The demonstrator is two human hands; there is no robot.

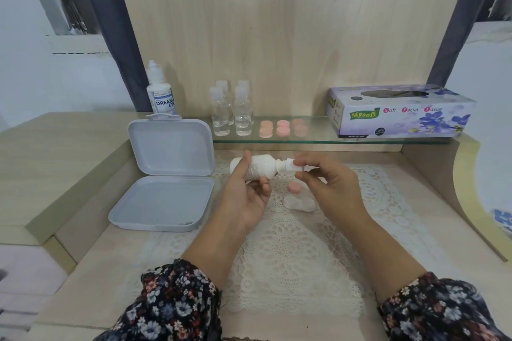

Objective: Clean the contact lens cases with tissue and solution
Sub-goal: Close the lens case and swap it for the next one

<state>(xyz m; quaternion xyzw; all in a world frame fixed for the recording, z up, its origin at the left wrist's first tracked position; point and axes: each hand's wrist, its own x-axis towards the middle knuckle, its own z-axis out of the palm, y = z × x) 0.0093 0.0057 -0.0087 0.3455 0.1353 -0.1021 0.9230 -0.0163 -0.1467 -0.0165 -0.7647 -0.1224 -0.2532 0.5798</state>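
The left hand (243, 196) grips a white solution bottle (263, 167), thumb over the top of the body and fingers curled beneath, holding it on its side above the counter (91, 271) with the neck pointing to the person's right. The right hand (329, 188) pinches the bottle's white cap (289, 165) between thumb and forefinger; the remaining fingers are loosely curled. Whether the cap is seated or loosened cannot be told. Directly below the bottle, on a white lace doily (291, 257), lies an opened contact lens case: a clear case body (297, 203) with one pink lid (293, 187) lying just behind it, near but apart from both hands. To the left of the doily a grey plastic box (163, 203) stands open, its lid (171, 147) tilted up against the ledge. Behind the hands runs a glass shelf (318, 139). On it, from left to right: four small clear bottles (232, 111) with clear caps, grouped closely; further contact lens cases with pink lids (282, 128), set in rows just beside the bottles; and a purple floral tissue box (399, 112) marked "Mysoft Soft Facial Tissue", well apart at the right end. At the left end, behind the box lid, a second solution bottle (160, 91) labelled "Dream Eye" stands upright. Both forearms carry dark floral sleeves (177, 304). No tissue is in either hand.
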